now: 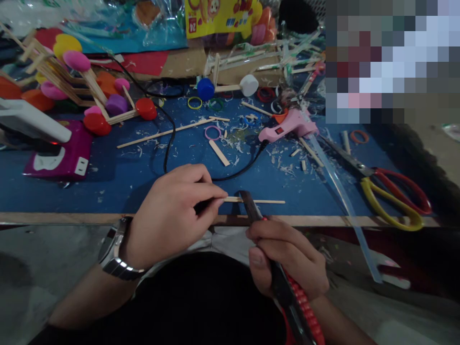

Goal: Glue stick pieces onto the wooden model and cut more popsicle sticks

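Wooden and not visibly severed, the stick (pixel 268 201) is pinched by my left hand (pixel 172 211); my right hand (pixel 293 254) clutches the utility knife (pixel 282 287) across it; upper left, a stick frame (pixel 94 89) stands assembled.

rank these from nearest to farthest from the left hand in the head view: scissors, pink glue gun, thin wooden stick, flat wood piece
From the left hand:
1. thin wooden stick, pinched in its fingertips
2. flat wood piece, just beyond the fingers
3. pink glue gun, beyond and rightward
4. scissors, far right
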{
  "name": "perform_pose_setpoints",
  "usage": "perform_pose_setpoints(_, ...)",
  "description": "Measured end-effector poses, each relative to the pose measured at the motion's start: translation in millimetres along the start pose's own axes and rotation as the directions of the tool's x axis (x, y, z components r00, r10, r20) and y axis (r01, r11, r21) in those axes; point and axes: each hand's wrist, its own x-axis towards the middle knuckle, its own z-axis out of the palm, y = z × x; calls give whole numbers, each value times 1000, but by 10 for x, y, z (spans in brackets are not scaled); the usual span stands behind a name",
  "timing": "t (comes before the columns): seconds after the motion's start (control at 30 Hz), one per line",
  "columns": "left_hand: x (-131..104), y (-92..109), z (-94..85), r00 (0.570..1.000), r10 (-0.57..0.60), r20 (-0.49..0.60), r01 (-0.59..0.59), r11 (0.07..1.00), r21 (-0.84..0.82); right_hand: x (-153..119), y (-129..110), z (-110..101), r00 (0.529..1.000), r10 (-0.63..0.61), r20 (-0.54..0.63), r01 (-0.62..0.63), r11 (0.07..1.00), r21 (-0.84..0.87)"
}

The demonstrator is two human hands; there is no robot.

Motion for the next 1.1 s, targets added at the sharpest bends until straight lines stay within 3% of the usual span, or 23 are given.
perform_pose_setpoints(1.1, 1, -6, 8, 1000, 11, -3, -11, 1000, -18, -23, 15, 4, 1000, -16, 8, 16, 1000, -9)
